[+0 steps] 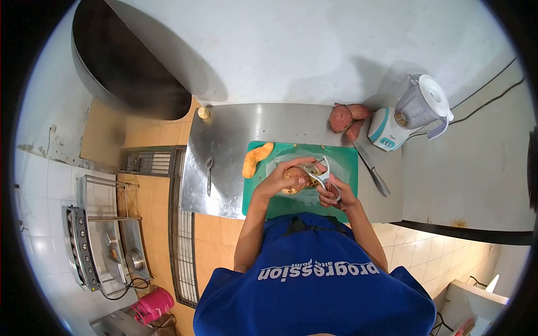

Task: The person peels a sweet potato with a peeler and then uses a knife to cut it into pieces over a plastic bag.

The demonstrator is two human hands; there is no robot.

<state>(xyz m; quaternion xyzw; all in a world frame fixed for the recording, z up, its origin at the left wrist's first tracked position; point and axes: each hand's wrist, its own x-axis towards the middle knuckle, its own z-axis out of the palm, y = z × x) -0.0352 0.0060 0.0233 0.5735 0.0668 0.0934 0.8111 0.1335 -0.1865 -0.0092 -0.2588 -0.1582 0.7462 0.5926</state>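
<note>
"Where is the root vegetable (299,175)?"
"In the left hand (279,178), above the green cutting board (347,162) on the desk (224,151). The fingers are curled around it."
"And the right hand (343,196)?"
"Its fingers are wrapped on the white peeler (324,177). From these fingers, the vegetable lies to the left, with the peeler's head just beside it. If they touch, I cannot tell."
"Its long axis?"
"It looks almost round, so I cannot say."
</note>
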